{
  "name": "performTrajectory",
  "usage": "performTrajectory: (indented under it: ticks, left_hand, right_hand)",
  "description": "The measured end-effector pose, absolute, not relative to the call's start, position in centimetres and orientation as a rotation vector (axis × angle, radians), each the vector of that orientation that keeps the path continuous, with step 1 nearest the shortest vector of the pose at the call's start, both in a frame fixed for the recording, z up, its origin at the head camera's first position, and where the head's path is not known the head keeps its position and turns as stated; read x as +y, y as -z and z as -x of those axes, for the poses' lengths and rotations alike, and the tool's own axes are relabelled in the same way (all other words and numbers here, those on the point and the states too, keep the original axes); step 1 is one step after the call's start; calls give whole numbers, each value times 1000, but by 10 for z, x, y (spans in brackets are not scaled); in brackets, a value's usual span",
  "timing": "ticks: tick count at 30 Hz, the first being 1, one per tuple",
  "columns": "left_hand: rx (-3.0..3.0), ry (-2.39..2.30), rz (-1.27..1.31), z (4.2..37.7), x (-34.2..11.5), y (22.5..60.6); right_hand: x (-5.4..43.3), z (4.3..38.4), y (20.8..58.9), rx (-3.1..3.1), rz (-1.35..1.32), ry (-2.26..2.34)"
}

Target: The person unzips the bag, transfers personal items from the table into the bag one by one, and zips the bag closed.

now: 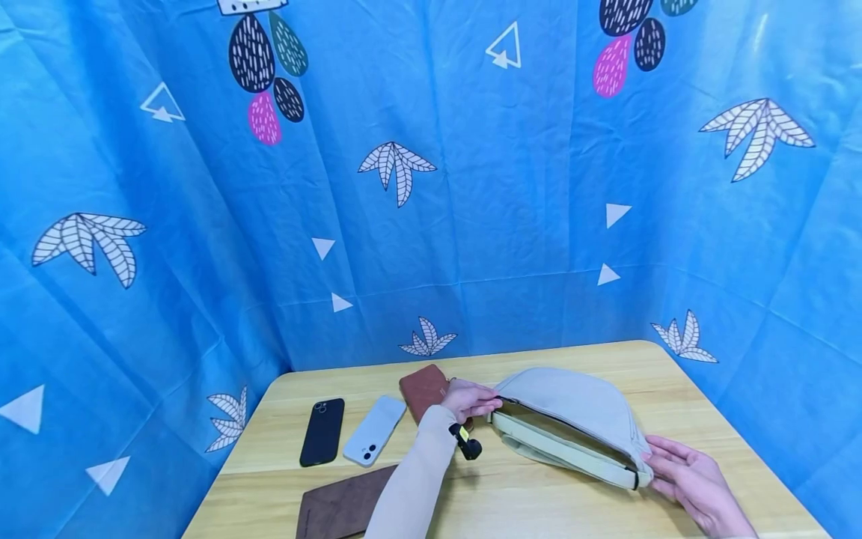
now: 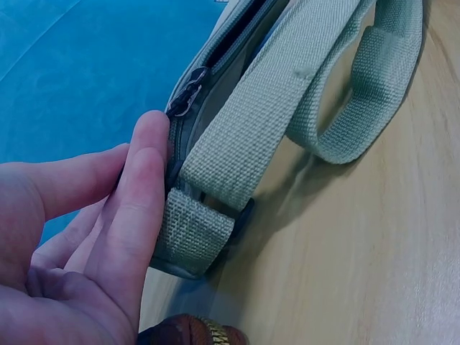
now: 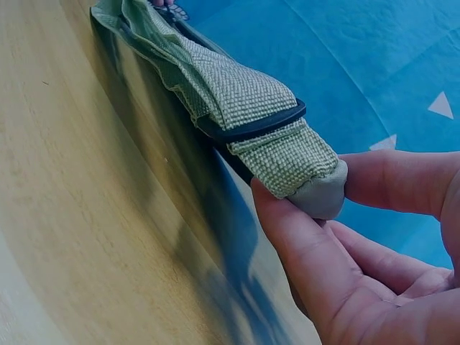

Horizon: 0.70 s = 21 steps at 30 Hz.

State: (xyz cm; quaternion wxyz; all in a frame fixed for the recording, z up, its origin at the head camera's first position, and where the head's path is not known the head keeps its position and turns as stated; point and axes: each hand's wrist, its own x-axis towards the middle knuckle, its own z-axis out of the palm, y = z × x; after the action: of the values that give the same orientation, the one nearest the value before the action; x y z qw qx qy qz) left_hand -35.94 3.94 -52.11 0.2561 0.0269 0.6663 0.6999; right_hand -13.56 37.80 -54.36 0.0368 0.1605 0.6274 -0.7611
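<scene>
A pale grey-green belt bag (image 1: 579,400) lies on the right half of the table, its long zipped mouth parted and facing me. Its webbing strap (image 1: 559,449) runs folded along the near side. At the bag's left end my left hand (image 1: 465,399) pinches the edge, fingertips right by the black zipper pull (image 2: 188,93) in the left wrist view. My right hand (image 1: 690,479) grips the opposite end between thumb and fingers, just beyond the black strap buckle (image 3: 266,122). The bag's inside is mostly in shadow.
Left of the bag lie a reddish-brown zipped wallet (image 1: 420,389), a pale blue phone (image 1: 375,430) and a black phone (image 1: 322,432). A dark brown wallet (image 1: 337,505) lies near the front, partly behind my left sleeve. Blue patterned curtain (image 1: 458,224) surrounds the wooden table (image 1: 512,494).
</scene>
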Motion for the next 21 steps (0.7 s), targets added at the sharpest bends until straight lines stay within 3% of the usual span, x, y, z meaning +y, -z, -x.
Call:
performTrajectory:
  ticks: [21]
  left_hand:
    - [1705,-1832,-53,380,28,528]
  right_hand:
    - [375,136,543,1923,-552,2354]
